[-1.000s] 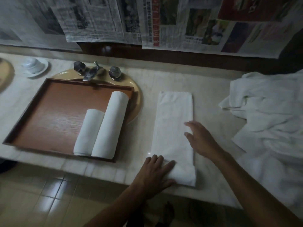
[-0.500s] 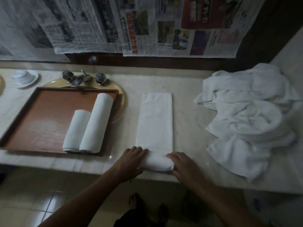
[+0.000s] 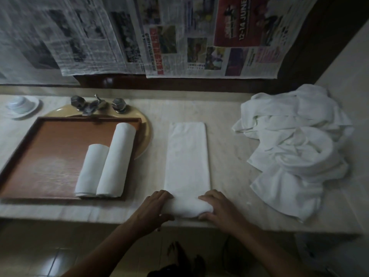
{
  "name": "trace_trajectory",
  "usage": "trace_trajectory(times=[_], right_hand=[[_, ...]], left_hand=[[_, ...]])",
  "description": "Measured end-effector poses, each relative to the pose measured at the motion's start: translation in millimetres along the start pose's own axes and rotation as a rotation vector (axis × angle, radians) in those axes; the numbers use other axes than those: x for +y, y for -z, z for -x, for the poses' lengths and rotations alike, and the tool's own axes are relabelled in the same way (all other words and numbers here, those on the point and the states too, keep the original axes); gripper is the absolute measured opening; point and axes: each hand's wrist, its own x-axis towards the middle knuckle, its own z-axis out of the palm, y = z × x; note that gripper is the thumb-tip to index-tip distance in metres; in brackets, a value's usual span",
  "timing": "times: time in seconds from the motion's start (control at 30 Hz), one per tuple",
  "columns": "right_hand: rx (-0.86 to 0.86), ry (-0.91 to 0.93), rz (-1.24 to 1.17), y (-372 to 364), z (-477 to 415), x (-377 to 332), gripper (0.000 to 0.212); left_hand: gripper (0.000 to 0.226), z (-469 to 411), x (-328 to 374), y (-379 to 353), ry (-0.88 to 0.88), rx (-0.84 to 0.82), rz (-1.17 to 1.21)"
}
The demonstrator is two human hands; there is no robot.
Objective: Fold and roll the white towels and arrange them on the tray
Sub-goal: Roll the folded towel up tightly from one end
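Note:
A white towel (image 3: 187, 156) folded into a long strip lies on the marble counter, its near end rolled up into a thick roll at the counter's front edge. My left hand (image 3: 153, 210) curls round the roll's left end and my right hand (image 3: 216, 209) round its right end. On the brown wooden tray (image 3: 50, 156) to the left lie two rolled white towels side by side, a short one (image 3: 90, 169) and a longer one (image 3: 116, 158), near the tray's right side.
A heap of loose white towels (image 3: 295, 148) fills the counter's right side. The tray sits over a yellow sink (image 3: 144, 132) with a metal tap (image 3: 95, 104). A white cup on a saucer (image 3: 20, 103) stands at the far left. Newspapers hang on the wall behind.
Both hands came to the towel's near end and started rolling it away from me; the roll has grown thicker over the last half second. The view shifted left.

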Motion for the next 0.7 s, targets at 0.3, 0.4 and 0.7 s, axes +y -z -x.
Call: trace_trajectory(times=[0.3, 0.4, 0.7], right_hand=[[0.053, -0.217, -0.135, 21.1, -17.3, -5.8, 0.041], [0.131, -0.186, -0.134, 21.0, -27.4, -7.1, 0.035], [0.495, 0.055, 0.375, -23.9, -18.0, -40.1, 0.041]], left_hand=[[0.047, -22.0, 2.5, 29.9, 0.259, -0.045, 0.492], [0.019, -27.2, 10.5, 28.4, 0.352, 0.043, 0.581], [0.023, -42.4, 14.0, 30.5, 0.407, 0.133, 0.496]])
